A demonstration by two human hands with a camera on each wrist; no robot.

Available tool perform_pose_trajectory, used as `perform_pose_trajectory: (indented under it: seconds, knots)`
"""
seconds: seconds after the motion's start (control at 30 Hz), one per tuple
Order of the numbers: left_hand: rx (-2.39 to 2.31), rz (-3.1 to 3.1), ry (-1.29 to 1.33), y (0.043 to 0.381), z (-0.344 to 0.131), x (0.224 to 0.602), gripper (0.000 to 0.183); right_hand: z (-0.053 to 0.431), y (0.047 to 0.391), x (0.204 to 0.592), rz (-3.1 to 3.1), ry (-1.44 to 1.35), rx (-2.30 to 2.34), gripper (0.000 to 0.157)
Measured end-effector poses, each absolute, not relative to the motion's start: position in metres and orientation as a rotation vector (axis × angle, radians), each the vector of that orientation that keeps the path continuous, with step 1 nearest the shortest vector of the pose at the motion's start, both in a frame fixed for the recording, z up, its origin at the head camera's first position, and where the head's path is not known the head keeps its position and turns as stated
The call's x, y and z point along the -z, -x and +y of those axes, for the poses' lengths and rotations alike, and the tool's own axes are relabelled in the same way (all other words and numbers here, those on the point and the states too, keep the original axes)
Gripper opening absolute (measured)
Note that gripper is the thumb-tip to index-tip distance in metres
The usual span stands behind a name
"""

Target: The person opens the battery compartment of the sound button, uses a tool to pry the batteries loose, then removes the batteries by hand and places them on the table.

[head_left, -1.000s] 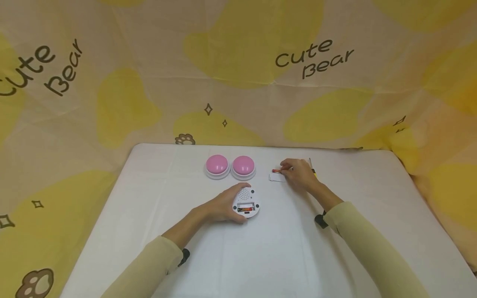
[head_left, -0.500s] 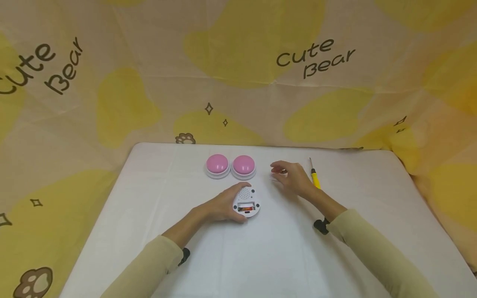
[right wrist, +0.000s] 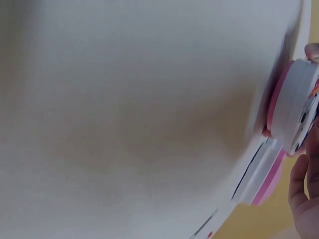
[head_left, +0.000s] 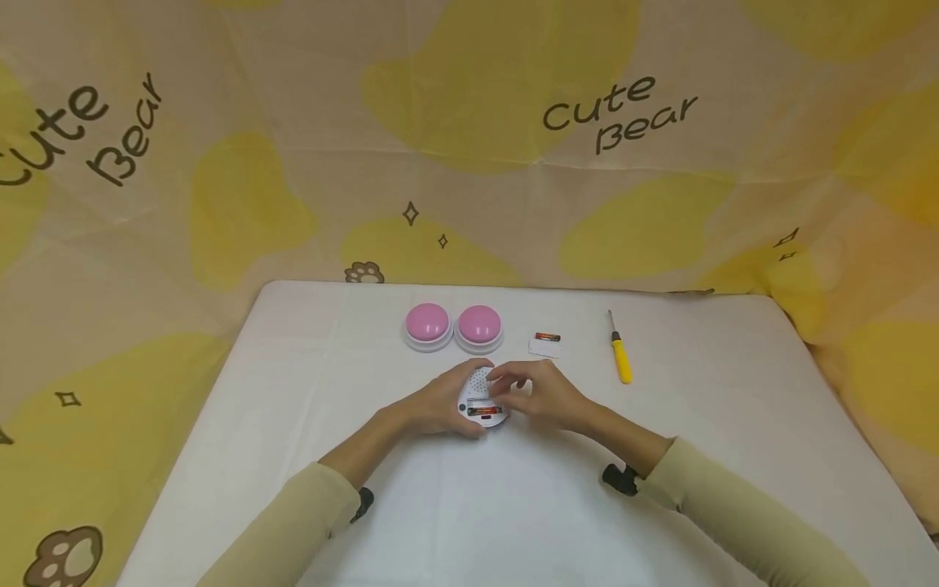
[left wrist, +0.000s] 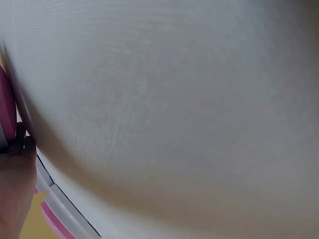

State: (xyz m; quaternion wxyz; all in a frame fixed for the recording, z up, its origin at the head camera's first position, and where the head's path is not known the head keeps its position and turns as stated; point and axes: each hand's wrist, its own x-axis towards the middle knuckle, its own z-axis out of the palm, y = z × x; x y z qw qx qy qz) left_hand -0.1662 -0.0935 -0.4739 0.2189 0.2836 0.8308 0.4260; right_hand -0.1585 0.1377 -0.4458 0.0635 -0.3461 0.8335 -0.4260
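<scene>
My left hand (head_left: pixel 438 403) grips a pink-domed push button, turned over so its white underside (head_left: pixel 480 381) with the speaker holes faces up. In its uncovered compartment lies one red-and-black battery (head_left: pixel 482 412) in the lower slot. My right hand (head_left: pixel 546 395) hovers at the right of this button, fingers bent and thumb tip close over the compartment, a gap between them. In the right wrist view the button's white side (right wrist: pixel 294 102) shows, with the right fingers (right wrist: pixel 299 177) at its underside. The left wrist view catches the left hand (left wrist: pixel 17 184) at the pink dome (left wrist: pixel 7 107).
Two more pink push buttons, a left one (head_left: pixel 427 324) and a right one (head_left: pixel 480 326), stand side by side behind the held one. A loose battery (head_left: pixel 547 336) lies by a small white cover (head_left: pixel 544 349). Farther right is a yellow-handled screwdriver (head_left: pixel 620 359).
My right hand has let go of the battery beside the white cover and moved left and nearer me to the held button. The left hand stays in place.
</scene>
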Motion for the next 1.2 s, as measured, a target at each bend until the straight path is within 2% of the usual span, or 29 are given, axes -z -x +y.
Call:
perform_pose_trajectory:
  seconds: [0.63, 1.2]
  knots:
    - [-1.182, 2.315, -0.805, 0.165, -0.094, 0.473, 0.097, 0.122, 0.15, 0.453, 2.399, 1.094, 1.262, 0.03]
    - [-1.17, 2.31, -0.786, 0.165, -0.096, 0.473, 0.098, 0.119, 0.149, 0.455, 2.458, 1.121, 1.233, 0.025]
